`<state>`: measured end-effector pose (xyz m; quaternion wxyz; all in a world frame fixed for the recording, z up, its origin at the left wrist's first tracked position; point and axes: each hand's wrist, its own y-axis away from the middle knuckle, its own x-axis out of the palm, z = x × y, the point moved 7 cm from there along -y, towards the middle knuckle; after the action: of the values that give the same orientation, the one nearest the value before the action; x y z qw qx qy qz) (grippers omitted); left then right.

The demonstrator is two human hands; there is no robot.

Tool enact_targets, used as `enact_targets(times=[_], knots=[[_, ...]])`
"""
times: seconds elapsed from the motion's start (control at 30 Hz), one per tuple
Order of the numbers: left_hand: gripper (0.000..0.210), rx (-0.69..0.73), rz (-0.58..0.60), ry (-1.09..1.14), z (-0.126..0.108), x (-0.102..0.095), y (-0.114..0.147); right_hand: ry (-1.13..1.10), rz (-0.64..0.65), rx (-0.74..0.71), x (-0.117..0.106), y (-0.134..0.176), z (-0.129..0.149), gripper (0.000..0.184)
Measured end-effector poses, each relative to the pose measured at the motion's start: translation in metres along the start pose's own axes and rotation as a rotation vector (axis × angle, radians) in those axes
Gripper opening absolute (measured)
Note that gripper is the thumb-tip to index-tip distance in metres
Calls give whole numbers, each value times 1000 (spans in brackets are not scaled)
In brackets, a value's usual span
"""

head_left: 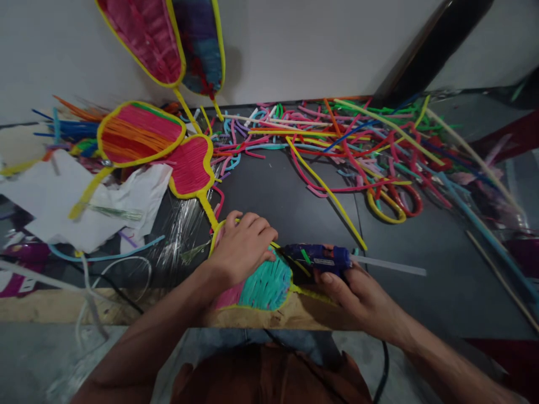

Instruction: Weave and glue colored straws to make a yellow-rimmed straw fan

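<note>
My right hand (353,289) grips a dark blue glue gun (322,257), a clear glue stick (391,266) poking from its back end. The gun's nozzle points left, close to the yellow edge of a pipe-cleaner panel (269,283) filled with teal and pink strands. Bent over the top of that panel, my left hand (244,247) holds it at the table's front edge; its thumb is hidden. Yellow stems join the panel to a pink pipe-cleaner panel (191,168) behind it.
Loose pipe cleaners (303,129) heap along the wall. Scissors with yellow and red handles (393,205) lie at right. An orange-and-red panel (141,134), crumpled white paper (76,196) and a white cable (86,280) are at left. Two tall panels (147,39) lean against the wall.
</note>
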<state>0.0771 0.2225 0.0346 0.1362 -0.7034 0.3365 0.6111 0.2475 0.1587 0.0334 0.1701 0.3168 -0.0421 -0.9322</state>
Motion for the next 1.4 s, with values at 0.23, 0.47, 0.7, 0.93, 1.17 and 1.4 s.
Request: enact_targets(times=[0.23, 0.47, 0.7, 0.93, 1.17, 1.4], knots=[[24, -3, 0, 0, 1, 1, 1, 1, -4, -13, 2, 0, -2, 35], [22, -6, -21, 9, 0, -1, 0, -21, 22, -34, 1, 1, 0, 33], [21, -3, -22, 12, 1, 0, 1, -11, -16, -75, -1, 1, 3, 32], [22, -10, -19, 8, 1, -1, 1, 0, -10, -41, 3, 1, -2, 39], [24, -21, -20, 27, 2, -1, 1, 58, -34, -58, -12, 15, -1, 33], [29, -74, -111, -41, 1, -7, 4, 466, -288, -3, -76, 46, -27, 46]])
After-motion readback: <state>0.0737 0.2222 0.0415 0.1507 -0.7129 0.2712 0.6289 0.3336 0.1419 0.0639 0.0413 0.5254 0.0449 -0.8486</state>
